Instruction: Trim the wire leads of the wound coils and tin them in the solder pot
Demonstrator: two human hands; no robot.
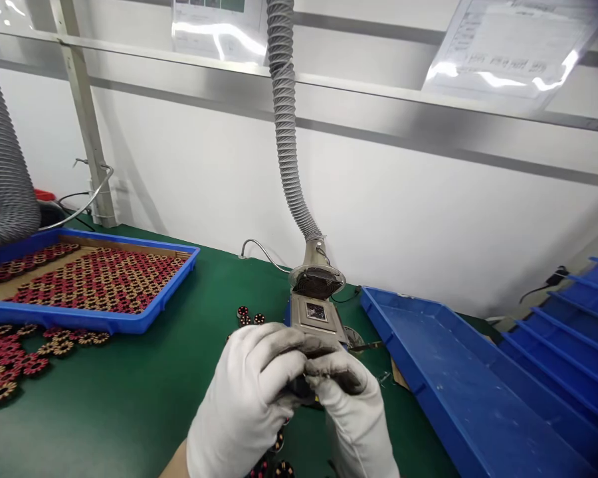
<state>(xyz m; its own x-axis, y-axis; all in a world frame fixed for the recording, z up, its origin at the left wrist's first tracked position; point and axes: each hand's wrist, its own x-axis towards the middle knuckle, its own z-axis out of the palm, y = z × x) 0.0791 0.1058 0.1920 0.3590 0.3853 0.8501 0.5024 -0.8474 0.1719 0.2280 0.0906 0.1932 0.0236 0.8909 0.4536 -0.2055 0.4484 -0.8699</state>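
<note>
My left hand [252, 392] and my right hand [353, 398] wear white gloves with grey-stained fingertips. They meet low in the middle of the head view, fingers curled and pressed together. A small dark piece [299, 386] shows between the fingertips of both hands, mostly hidden, and I cannot make out its kind. Just beyond them stands a metal box [323, 325] with a square opening of shiny surface, under a round vent hood [319, 279]. Several small dark ring-shaped parts [259, 318] lie left of the box. More such parts [284, 469] lie below my hands.
A blue tray [167, 292] at left holds rows of red and tan notched rings; loose rings [22, 362] lie before it. On the right are a blue tray [403, 345] and stacked blue trays [568, 332]. A grey hose [284, 113] hangs down to the hood over the green table [144, 385].
</note>
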